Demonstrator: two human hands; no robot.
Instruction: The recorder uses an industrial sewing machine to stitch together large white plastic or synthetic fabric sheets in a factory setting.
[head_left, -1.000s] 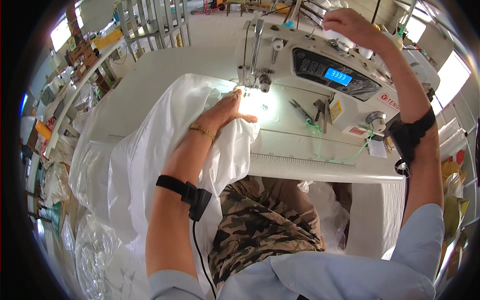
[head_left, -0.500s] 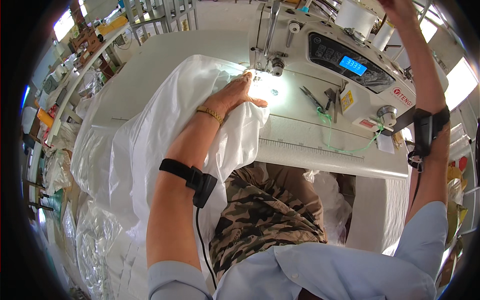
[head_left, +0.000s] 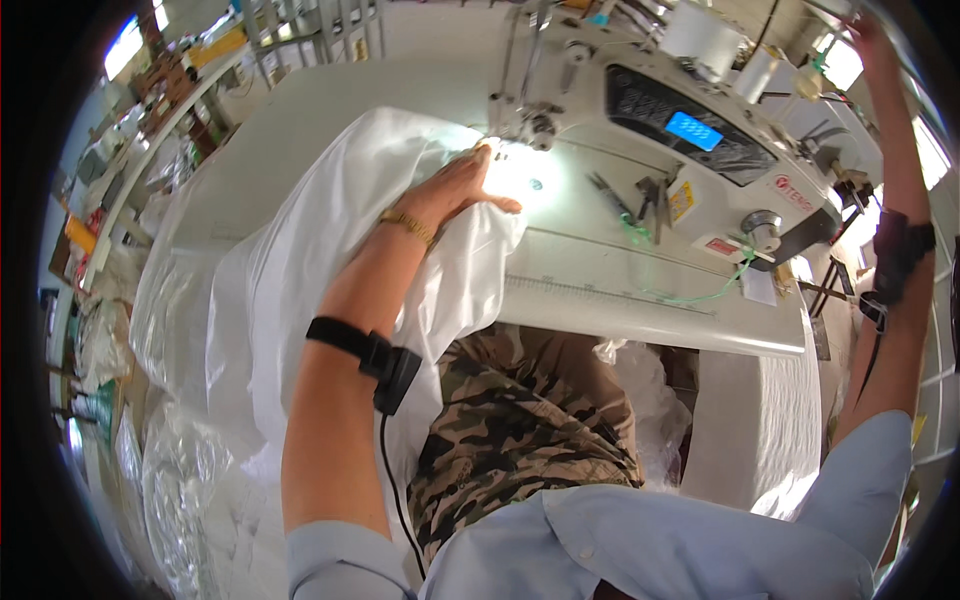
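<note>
Beside the sewing machine's lit needle area, my left hand (head_left: 455,190) lies on a white sheet (head_left: 340,210) of thin, shiny material. Its fingers reach toward the presser foot and its thumb is spread apart from them. The sheet bunches under my wrist and hangs over the table's front left. The sewing machine (head_left: 690,130) stands to the right with its blue display lit. My right hand (head_left: 872,45) is raised at the far upper right, past the thread cones. Blur and the picture's rim hide its fingers and anything in them.
Small snips (head_left: 608,195) lie on the machine bed by a green thread (head_left: 690,298). A white thread cone (head_left: 703,40) stands behind the machine head. Cluttered shelving (head_left: 150,160) runs along the left, and clear plastic (head_left: 185,500) lies below the table's left side.
My right hand and arm have swung outward to the right, away from the thread cones. My left hand stays on the sheet by the needle. The view has shifted slightly.
</note>
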